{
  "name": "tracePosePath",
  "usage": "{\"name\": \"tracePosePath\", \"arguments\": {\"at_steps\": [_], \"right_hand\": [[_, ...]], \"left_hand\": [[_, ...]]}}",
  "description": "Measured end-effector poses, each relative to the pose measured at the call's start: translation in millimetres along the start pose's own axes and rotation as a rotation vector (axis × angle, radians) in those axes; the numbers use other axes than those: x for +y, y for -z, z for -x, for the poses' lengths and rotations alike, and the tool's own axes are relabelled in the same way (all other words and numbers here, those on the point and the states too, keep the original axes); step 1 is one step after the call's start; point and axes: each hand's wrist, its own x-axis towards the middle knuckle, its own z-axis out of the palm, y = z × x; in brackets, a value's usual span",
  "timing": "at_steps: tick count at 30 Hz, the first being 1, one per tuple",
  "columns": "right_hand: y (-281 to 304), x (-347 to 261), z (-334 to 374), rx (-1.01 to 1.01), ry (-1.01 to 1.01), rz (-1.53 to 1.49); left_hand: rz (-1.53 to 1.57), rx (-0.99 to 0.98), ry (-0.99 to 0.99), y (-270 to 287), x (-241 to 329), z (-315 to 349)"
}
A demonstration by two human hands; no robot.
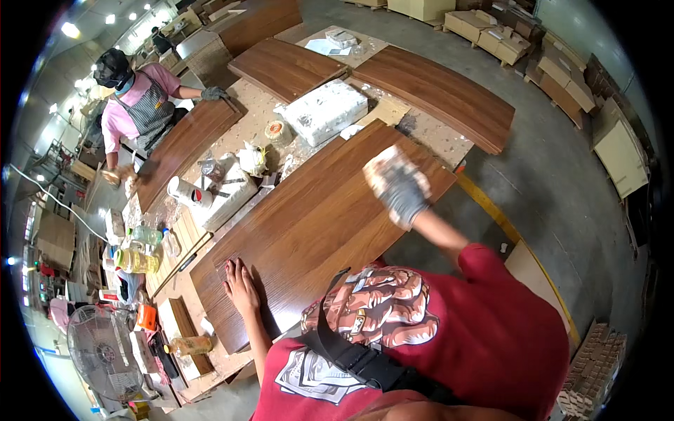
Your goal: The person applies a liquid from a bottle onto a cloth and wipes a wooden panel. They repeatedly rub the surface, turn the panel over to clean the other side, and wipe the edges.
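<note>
A long dark-brown wood-grain panel lies slantwise across the workbench in front of me. My bare left hand rests flat on its near left end, fingers stretched out. Over toward the panel's right end, my right hand, in a grey glove, grips a crumpled whitish cloth against the surface. The glove's fingers are partly hidden by the cloth. Just beyond the panel's far edge sits a white wrapped block.
Stacked brown panels lie at the far right of the workbench. Across it, a co-worker touches another panel. A tape roll, white cup, yellow-liquid bottle and fan stand leftward. Cartons line the wall.
</note>
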Motion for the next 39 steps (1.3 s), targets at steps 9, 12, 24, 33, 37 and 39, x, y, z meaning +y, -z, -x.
{"name": "tracePosePath", "arguments": {"at_steps": [9,12,24,33,37,39], "right_hand": [[25,-71,24,-0.171,0.137,0.206],[70,68,10,0.047,-0.179,0.244],[61,-131,77,-0.373,0.027,-1.036],[118,-11,44,0.116,0.041,0.612],[75,12,42,-0.023,0.055,0.073],[65,-84,48,-0.275,0.220,-0.076]], "left_hand": [[-0.053,-0.003,0.008,9,-23,10],[-0.061,-0.006,0.002,6,-22,0],[-0.034,-0.029,-0.006,5,-21,-6],[-0.050,-0.001,0.015,9,-47,0],[-0.070,-0.012,-0.017,1,-30,-10],[-0.067,-0.012,0.000,6,-37,-3]]}}
